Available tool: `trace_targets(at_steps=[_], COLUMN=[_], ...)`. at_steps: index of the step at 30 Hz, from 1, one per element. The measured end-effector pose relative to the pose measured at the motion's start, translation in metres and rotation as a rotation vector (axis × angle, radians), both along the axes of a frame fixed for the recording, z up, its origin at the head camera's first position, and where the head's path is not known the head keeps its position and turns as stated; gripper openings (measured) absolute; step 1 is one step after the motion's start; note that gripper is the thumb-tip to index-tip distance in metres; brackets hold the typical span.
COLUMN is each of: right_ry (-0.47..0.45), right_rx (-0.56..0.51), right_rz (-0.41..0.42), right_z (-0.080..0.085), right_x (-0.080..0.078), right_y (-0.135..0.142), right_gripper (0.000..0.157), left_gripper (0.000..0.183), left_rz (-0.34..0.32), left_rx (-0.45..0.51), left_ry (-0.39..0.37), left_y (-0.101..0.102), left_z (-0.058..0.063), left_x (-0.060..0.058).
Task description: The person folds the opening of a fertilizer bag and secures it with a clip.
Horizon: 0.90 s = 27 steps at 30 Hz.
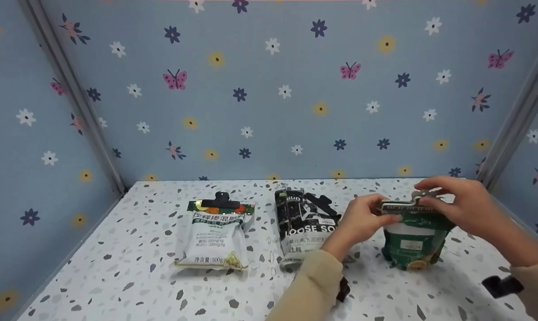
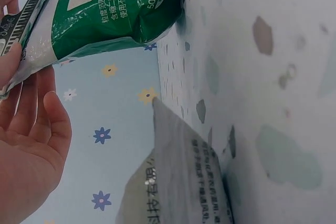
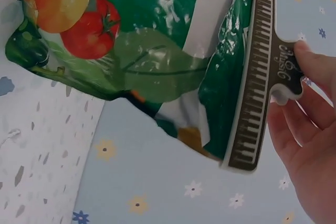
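A green bag (image 1: 413,236) with vegetable and fruit pictures stands upright on the table at the right. A long clip (image 3: 252,93) with a piano-key pattern and the word "Music" lies across its folded top. My right hand (image 1: 467,207) pinches the clip's handle, thumb on one face and fingers on the other. At the other end of the top edge, my left hand (image 1: 360,218) pinches the bag's corner, its thumb in front and fingers behind, as the left wrist view shows.
To the left stand a white bag (image 1: 213,236) with a black clip (image 1: 222,200) and a black-and-white "loose soil" bag (image 1: 302,223) with another black clip (image 1: 323,203). One black clip (image 1: 500,285) lies by the right sleeve; a dark object (image 1: 343,290) is partly behind the left sleeve.
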State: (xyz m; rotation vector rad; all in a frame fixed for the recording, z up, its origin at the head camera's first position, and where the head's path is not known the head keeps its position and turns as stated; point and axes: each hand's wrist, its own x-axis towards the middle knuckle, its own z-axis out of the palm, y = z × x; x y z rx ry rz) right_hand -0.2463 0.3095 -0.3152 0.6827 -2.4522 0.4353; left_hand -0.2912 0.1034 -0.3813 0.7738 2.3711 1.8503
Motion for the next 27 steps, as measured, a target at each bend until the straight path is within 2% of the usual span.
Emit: trace_targets(at_steps=[3, 8, 13, 17, 20, 24, 27], right_ry=[-0.029, -0.055, -0.113, -0.189, -0.303, -0.525, -0.683], right_rx=[-0.023, -0.062, -0.096, -0.106, -0.148, -0.206, -0.222], right_rz=[-0.023, -0.106, -0.163, -0.184, -0.216, -0.28, -0.286], right_z=[-0.004, -0.017, -0.033, -0.043, -0.05, -0.058, -0.062], right_x=[0.002, 0.003, 0.004, 0.007, 0.009, 0.01, 0.009], right_y=[0.008, 0.022, 0.033, 0.04, 0.044, 0.049, 0.053], right_gripper=[0.026, 0.027, 0.035, 0.046, 0.057, 0.084, 0.094], left_gripper=[0.017, 0.014, 0.01, 0.007, 0.007, 0.009, 0.01], left_rz=[-0.004, -0.006, 0.06, 0.06, 0.049, 0.065, 0.07], left_rx=[-0.048, -0.199, -0.287, -0.306, -0.332, -0.411, -0.45], left_ry=[0.013, 0.068, 0.021, -0.012, 0.017, 0.071, 0.077], left_y=[-0.001, -0.007, -0.012, -0.015, -0.016, -0.014, -0.011], left_z=[0.0, 0.005, 0.005, 0.002, 0.001, 0.0, -0.002], left_x=[0.002, 0.005, 0.012, 0.016, 0.017, 0.019, 0.02])
